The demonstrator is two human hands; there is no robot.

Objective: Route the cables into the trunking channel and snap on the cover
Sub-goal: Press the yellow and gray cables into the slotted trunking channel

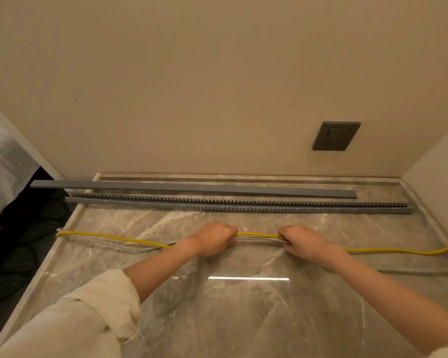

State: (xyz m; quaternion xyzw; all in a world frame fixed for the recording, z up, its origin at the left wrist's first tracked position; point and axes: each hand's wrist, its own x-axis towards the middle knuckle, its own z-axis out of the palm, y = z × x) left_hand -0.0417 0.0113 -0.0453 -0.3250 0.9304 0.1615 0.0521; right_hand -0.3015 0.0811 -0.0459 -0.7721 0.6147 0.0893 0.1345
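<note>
While both hands grip the same bundle of cables, the left hand [214, 239] and the right hand [303, 241] sit side by side on the marbled grey tabletop [230, 319], knuckles up, with a short stretch of cable bridging the gap between them. Each hand is curled closed around the bundle, fingers wrapped over the top. The bundle is made of a yellow cable [114, 237] and several pale grey cables [109, 245] that run together through both fists.

Out past the left hand, the yellow cable trails along the tabletop to its left edge, where it bends over; the grey cables lie just beside it on the nearer side. Out past the right hand, the yellow cable runs on toward the right-hand wall and curves upward there, while the grey cables loop along the tabletop nearer the person.

Beyond both hands, well apart from the bundle, lies the slotted grey trunking channel [238, 205], long and open-topped, stretching across almost the whole tabletop with its left end overhanging the edge. No cable lies in it. Just beyond the channel, parallel to it and close against it, lies the plain grey cover [192, 188], flat on the tabletop, off the channel. Farther still, above the right hand, a dark wall socket [336, 136] sits in the beige wall. A cream sleeve [88, 319] covers the left forearm.
</note>
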